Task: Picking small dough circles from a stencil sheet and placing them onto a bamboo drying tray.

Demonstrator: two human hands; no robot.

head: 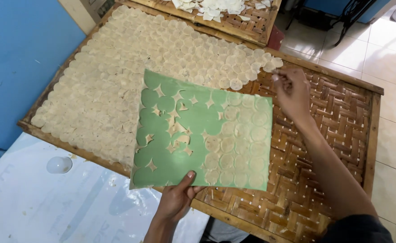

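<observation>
A woven bamboo tray in a wooden frame holds rows of pale dough discs that overlap and cover its left and upper part; its right part is bare weave. A second tray behind it holds a heap of white pieces.

The left hand clamps the near edge of a green sheet, thumb on top, holding it over the first tray. The sheet's right half carries round discs in rows; its left half shows bare green with small star-shaped scraps.

The right hand has its fingertips pinched together on a disc at the edge of the laid rows.
</observation>
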